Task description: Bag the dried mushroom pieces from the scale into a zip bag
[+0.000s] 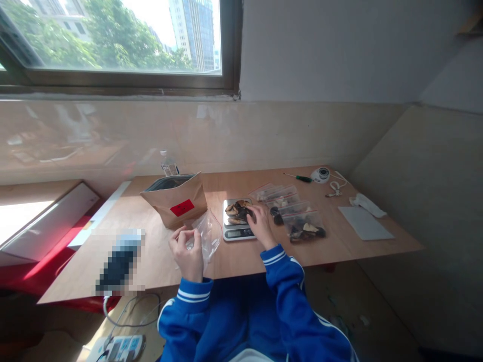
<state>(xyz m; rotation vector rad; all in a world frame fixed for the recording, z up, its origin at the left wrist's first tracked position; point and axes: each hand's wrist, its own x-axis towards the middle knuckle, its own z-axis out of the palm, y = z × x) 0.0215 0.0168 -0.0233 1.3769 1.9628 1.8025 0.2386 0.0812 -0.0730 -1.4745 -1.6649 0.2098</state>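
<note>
Dark-edged dried pieces that look like sliced mushrooms (237,211) are heaped on the metal plate of a small digital kitchen scale (231,232). My right hand (261,227) reaches over the scale's right side, its fingers bent around some pieces at the heap's edge. To the left of the scale, my left hand (187,254) has its fingers curled in a pinch on a clear plastic bag (210,236). That bag hangs loosely between my left hand and the scale. Behind it stands an open brown paper pouch (175,203) with a red label; its contents are hidden.
Several filled zip bags (302,221) lie right of the scale. Farther right are a screwdriver (304,178), a white dome camera (320,174) with its cable, and a white sheet (365,223). A bottle (169,163) stands behind the pouch; a pixelated dark object (118,261) lies left.
</note>
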